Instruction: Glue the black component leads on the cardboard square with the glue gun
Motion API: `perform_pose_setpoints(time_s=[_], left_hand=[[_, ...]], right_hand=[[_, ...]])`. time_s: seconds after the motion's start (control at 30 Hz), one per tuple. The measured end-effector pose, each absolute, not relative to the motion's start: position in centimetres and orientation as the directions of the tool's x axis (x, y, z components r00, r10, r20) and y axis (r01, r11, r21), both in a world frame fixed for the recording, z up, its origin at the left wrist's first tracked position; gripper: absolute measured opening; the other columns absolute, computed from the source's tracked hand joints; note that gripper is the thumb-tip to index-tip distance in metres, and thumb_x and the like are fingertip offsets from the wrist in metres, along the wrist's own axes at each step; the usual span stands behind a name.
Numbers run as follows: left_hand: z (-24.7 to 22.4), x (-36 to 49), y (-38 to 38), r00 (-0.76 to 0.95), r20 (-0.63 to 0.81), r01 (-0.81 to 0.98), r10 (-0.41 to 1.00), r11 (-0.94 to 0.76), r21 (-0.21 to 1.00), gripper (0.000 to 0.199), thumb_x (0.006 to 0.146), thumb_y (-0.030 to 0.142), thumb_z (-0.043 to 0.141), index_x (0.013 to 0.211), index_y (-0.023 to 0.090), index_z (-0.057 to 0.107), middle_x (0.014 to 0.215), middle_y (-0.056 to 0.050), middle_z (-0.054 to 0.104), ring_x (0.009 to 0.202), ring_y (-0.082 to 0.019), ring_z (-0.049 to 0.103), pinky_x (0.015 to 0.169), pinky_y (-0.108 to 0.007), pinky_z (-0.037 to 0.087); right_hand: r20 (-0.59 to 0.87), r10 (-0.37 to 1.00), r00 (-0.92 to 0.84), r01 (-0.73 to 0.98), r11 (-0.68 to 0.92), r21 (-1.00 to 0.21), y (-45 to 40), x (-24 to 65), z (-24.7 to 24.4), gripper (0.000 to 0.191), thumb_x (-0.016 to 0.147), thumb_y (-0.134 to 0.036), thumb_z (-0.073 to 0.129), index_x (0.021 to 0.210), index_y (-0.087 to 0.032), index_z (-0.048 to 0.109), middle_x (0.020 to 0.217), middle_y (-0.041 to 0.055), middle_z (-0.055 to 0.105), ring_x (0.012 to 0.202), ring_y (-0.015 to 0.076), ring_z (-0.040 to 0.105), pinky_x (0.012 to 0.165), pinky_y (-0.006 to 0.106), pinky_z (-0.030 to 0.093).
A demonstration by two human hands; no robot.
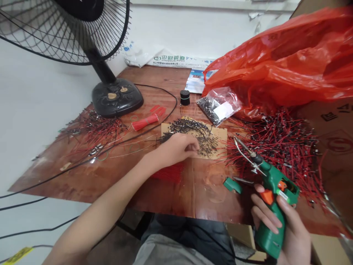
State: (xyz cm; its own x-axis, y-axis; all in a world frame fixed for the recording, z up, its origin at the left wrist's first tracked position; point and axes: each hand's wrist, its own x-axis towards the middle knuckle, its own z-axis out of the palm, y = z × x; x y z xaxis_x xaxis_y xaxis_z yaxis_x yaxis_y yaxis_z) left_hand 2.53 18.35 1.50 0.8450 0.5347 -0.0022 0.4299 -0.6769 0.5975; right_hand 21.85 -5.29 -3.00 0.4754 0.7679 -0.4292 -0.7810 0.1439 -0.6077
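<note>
My right hand (pixel 275 213) is wrapped around the handle of a green soldering gun (pixel 271 178) with an orange trigger. The gun's metal tip points up and to the left, above the edge of a heap of red and black wires (pixel 284 147). Over a piece of cardboard (pixel 222 134), my left hand (pixel 180 147) has its fingers curled together; whatever they hold, if anything, is hidden. Many small black parts (pixel 206 143) cover the cardboard around that hand. Red wires (pixel 169 173) lie partly under my left wrist.
A black fan (pixel 117 97) stands at the back left beside another wire pile (pixel 99 127). A bundle of red wires (pixel 146 121), a black bundle (pixel 185 98) and a clear bag (pixel 219 106) lie behind the cardboard. A red plastic bag (pixel 286 66) hangs over the right side.
</note>
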Motion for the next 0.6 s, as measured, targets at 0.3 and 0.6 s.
perform_pose_setpoints(time_s=[0.3,0.6], left_hand=[[5.9,-0.2,17.9,0.752,-0.453,0.654,0.479,-0.63,0.419,0.011,0.077,0.026,0.073,0.086,0.02,0.074,0.079,0.002,0.07,0.072,-0.01,0.062,0.063,-0.021,0.042],[6.0,0.2,17.7,0.8,-0.39,0.59,0.456,-0.72,0.367,0.012,0.08,0.021,0.064,0.077,0.023,0.075,0.08,0.003,0.072,0.075,-0.011,0.061,0.076,-0.025,0.041]], right_hand=[[-0.437,0.744,0.506,-0.77,0.161,-0.618,-4.8,21.5,-3.0,0.024,0.078,-0.019,0.069,0.099,-0.008,0.068,0.086,0.0039,0.054,0.049,0.0021,0.009,0.034,0.005,0.035],[-0.43,0.738,0.52,-0.767,0.182,-0.615,-4.8,21.6,-3.2,0.024,0.078,-0.02,0.068,0.099,-0.008,0.068,0.085,0.0033,0.053,0.048,0.0012,0.011,0.033,0.004,0.033]])
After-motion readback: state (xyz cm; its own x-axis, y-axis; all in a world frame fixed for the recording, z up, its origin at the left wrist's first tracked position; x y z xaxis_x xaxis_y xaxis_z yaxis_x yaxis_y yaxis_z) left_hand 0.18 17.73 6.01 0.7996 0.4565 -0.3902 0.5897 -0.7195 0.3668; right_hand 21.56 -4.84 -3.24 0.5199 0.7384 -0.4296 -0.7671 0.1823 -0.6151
